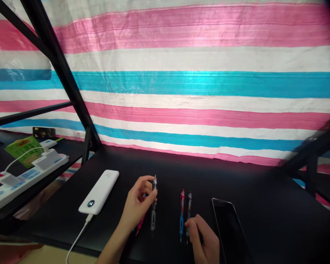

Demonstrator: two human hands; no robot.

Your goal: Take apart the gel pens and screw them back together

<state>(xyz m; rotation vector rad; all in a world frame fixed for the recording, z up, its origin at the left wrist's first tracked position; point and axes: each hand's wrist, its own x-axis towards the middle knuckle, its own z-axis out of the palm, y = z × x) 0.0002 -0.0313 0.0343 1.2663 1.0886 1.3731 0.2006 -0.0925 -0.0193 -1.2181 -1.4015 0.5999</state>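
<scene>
My left hand [139, 201] pinches a clear pen with a grey grip [153, 216] between thumb and fingers, holding it nearly upright in the view. Partly hidden below that hand is a pink pen [140, 225]. My right hand [204, 236] is curled, its thumb and forefinger closed at the lower part of another clear, dark-grey pen [189, 205]. Just left of this second pen lies a pen with a red top and a blue grip [182, 216], close alongside but apart from it.
A black phone [231, 231] lies right of my right hand. To the left, a white power bank [99, 192] has a white cable [79, 234] running off the front edge. A power strip [30, 179] and green packet [24, 151] occupy the left table. Black frame bars [57, 69] stand before striped sheeting.
</scene>
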